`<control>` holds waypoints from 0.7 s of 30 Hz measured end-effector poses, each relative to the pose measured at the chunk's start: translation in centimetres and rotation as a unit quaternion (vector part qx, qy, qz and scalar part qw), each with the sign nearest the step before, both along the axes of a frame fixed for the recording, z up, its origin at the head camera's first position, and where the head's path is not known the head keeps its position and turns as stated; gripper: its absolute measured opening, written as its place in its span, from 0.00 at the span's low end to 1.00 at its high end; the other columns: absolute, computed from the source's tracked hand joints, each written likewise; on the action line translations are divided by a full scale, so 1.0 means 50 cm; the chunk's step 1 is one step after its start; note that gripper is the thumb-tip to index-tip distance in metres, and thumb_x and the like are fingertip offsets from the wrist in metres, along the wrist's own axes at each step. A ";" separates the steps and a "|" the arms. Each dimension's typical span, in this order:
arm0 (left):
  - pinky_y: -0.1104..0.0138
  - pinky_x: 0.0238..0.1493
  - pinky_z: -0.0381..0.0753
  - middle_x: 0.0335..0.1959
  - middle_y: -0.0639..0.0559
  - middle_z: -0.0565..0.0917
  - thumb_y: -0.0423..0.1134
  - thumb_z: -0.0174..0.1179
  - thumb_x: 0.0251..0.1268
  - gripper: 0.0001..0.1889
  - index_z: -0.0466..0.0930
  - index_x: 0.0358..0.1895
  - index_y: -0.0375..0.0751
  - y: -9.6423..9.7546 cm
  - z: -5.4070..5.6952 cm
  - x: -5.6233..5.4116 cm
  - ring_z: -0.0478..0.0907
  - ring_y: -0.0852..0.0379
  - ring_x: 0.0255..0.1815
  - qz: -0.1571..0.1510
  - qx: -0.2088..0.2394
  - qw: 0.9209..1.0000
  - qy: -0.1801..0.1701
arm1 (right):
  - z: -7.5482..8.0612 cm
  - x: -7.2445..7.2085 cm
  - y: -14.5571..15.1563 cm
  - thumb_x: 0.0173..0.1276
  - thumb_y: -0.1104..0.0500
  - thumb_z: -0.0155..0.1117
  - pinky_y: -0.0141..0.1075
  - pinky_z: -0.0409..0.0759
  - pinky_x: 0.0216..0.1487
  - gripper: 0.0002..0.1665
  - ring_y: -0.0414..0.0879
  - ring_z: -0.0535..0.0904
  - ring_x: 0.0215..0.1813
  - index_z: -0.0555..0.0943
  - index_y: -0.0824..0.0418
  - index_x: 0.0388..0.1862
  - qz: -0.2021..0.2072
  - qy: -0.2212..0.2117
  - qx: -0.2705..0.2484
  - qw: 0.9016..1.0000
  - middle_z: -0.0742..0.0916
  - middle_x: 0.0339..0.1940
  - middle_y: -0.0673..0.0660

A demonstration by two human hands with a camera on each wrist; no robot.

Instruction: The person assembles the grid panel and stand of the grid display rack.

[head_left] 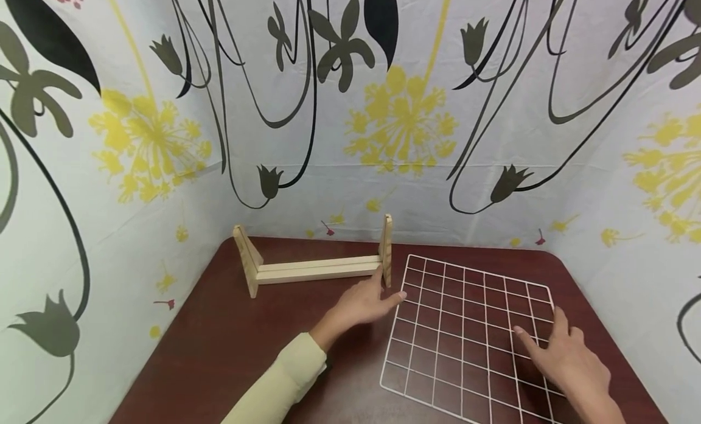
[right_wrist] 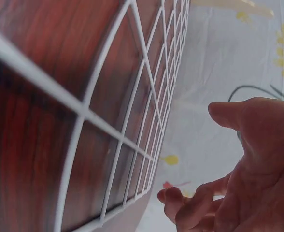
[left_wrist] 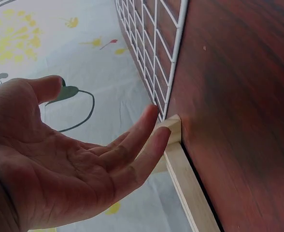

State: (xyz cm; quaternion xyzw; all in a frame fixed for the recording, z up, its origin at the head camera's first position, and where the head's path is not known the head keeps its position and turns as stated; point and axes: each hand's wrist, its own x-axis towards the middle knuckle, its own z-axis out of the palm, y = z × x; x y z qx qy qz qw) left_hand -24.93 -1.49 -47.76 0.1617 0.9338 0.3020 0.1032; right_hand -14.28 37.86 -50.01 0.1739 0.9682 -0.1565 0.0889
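Note:
A white wire grid panel [head_left: 460,333] lies on the dark red table. To its left stands a pale wooden frame [head_left: 317,271], a crossbar between two upright end pieces. My left hand [head_left: 361,301] is between them, thumb near the grid's left edge and fingers by the frame's right end. In the left wrist view that hand [left_wrist: 89,159] has its fingers loosely extended with nothing in them. My right hand [head_left: 572,360] hovers over the grid's right edge, thumb and fingers spread apart. Its palm [right_wrist: 262,179] shows empty in the right wrist view.
The table [head_left: 219,357] has its back edge against a hanging white cloth [head_left: 328,138] printed with flowers. The same cloth rises close along the left and right sides.

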 end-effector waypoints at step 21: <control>0.55 0.29 0.90 0.29 0.41 0.89 0.69 0.59 0.73 0.32 0.79 0.27 0.42 0.060 -0.025 -0.053 0.87 0.49 0.19 0.012 0.015 0.993 -0.115 | -0.028 0.012 0.074 0.75 0.29 0.52 0.69 0.78 0.43 0.56 0.81 0.79 0.48 0.63 0.86 0.58 -0.029 -0.068 -0.004 0.997 0.77 0.51 0.86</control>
